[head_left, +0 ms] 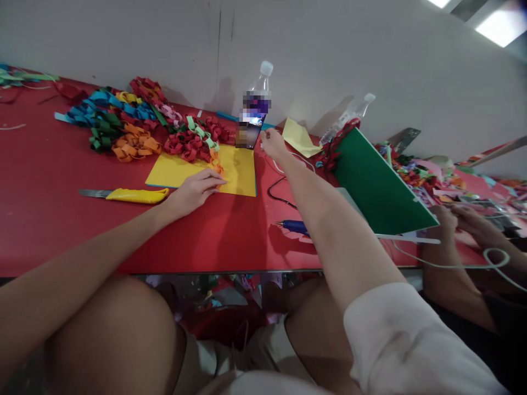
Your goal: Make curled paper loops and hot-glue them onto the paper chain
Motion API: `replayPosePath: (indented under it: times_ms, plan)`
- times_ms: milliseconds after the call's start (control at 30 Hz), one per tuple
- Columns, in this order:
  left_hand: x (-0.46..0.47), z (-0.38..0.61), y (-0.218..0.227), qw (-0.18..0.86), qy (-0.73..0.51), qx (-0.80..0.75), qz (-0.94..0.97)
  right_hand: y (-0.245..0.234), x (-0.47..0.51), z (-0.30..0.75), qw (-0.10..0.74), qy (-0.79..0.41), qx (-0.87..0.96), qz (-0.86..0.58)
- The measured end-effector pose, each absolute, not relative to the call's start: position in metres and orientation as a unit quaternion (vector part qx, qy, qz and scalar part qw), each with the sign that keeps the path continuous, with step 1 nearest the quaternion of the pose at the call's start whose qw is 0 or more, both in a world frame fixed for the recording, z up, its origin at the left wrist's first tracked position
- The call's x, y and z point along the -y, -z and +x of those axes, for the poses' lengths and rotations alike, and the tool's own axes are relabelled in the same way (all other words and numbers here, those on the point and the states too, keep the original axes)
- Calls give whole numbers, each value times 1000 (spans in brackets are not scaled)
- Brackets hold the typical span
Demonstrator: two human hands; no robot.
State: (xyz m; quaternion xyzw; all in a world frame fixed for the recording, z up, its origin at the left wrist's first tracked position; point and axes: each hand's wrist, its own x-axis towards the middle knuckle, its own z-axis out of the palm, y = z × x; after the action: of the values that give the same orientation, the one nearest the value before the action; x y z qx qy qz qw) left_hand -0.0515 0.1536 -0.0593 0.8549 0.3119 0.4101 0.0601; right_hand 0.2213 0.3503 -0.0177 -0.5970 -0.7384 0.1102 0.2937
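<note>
My left hand (200,189) rests on a yellow paper sheet (241,178), its fingers closed on the end of an orange paper chain (216,162). That chain runs back into a heap of red and pale green paper links (191,144). Farther off, my right hand (272,142) reaches beside a phone (252,131) propped against a plastic bottle (265,77). Its fingers are curled together, and whatever they hold, if anything, is too small to name. A yellow utility knife (135,196) lies left of my left hand. Under my right forearm is a blue pen-like tool with a pointed tip (294,226).
More paper chains (102,107) lie at the back left. A green board (379,181) stands tilted on the right, near another bottle (366,101) and a pale yellow paper (300,137). At far right are another person's hands (447,219). A white cord (448,266) hangs there.
</note>
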Motion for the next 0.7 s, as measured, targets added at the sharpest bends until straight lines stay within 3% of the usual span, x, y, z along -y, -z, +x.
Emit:
replayPosePath:
  times_ms: [233, 433, 600, 700]
  plan:
    - [-151, -54, 58, 80, -398, -321, 855, 11, -339, 215, 283, -129, 728, -611]
    - [-150, -57, 54, 86, -376, -351, 853, -14, -316, 204, 274, -109, 629, -719]
    - [-149, -57, 57, 89, -369, -354, 855, -38, -279, 183, 338, -36, 567, -750]
    - [-145, -53, 57, 86, -389, -357, 845, -41, -248, 163, 320, 29, 665, -674]
